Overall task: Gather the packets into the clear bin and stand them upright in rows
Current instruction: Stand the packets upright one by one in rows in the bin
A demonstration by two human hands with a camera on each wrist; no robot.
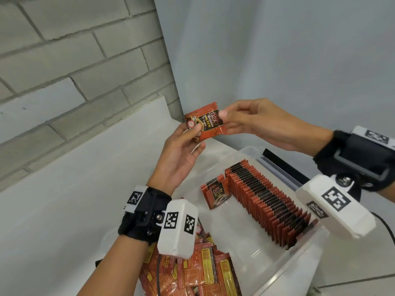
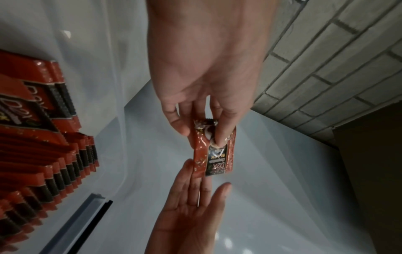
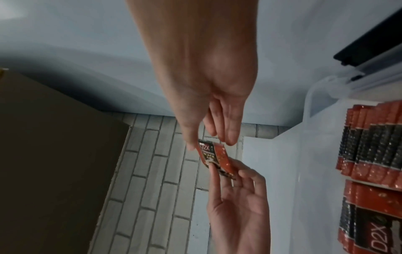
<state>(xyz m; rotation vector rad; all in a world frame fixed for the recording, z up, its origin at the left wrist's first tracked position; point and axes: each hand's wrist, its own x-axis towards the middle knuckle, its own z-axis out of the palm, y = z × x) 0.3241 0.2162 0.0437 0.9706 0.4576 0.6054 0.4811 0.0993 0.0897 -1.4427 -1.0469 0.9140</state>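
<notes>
A red and black coffee packet (image 1: 205, 122) (image 2: 214, 154) (image 3: 217, 158) is held in the air above the far corner of the clear bin (image 1: 251, 150). My left hand (image 1: 197, 130) (image 2: 217, 134) pinches its lower end, thumb on the front. My right hand (image 1: 226, 122) (image 3: 210, 145) pinches the opposite end between thumb and fingers. Inside the bin, a long row of packets (image 1: 267, 199) stands upright along the right wall. Two packets (image 1: 215, 193) stand beside the row's far end, a little tilted. Loose packets (image 1: 192, 274) lie piled under my left wrist.
The bin sits on a white table (image 1: 74, 178) in a corner, with a grey brick wall (image 1: 64, 60) on the left and a plain pale wall behind. A black strip (image 1: 286, 165) lies beyond the bin's right rim. A brown box (image 3: 54, 154) shows in the right wrist view.
</notes>
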